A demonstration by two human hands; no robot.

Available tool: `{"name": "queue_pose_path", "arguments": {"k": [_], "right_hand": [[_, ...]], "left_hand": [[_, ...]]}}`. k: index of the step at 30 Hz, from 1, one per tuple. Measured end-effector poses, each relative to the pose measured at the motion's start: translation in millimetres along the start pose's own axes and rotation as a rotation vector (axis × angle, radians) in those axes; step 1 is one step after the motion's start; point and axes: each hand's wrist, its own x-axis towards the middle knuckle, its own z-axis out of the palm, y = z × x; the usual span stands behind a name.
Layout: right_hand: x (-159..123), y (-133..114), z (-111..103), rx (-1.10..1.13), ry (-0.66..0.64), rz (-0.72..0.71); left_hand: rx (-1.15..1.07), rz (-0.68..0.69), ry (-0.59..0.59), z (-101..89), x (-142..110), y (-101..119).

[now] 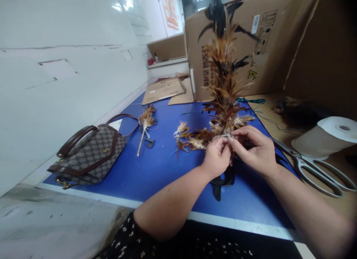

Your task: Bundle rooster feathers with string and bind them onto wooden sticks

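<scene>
A long brown, orange and black feather duster (223, 84) rises from my hands toward the back of the table. My left hand (216, 158) is closed around its lower part, where a small bunch of brown feathers (192, 139) sticks out to the left. My right hand (256, 151) pinches the same spot from the right, fingertips meeting the left hand's over a pale strip of tape or thread. Black feathers (223, 183) hang below my hands. Both hands sit over the blue table top (156, 166).
A patterned brown handbag (89, 155) lies at the left. A small feather bundle on a stick (145, 125) is beside it. Large steel scissors (315, 166) and a white tape roll (326, 138) lie at the right. Cardboard boxes (264, 39) stand behind, a white wall on the left.
</scene>
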Motion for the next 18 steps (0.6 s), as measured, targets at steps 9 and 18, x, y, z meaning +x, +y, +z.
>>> {"name": "queue_pose_path", "arguments": {"k": [9,18], "right_hand": [[2.5,-3.0,2.6,-0.145,0.052,-0.027],[-1.0,-0.6,4.4,-0.139,0.097,0.015]], "left_hand": [[0.055,-0.078,0.037,-1.8,1.3,2.0],[-0.295,-0.133,0.007,0.7,3.6,9.4]]}}
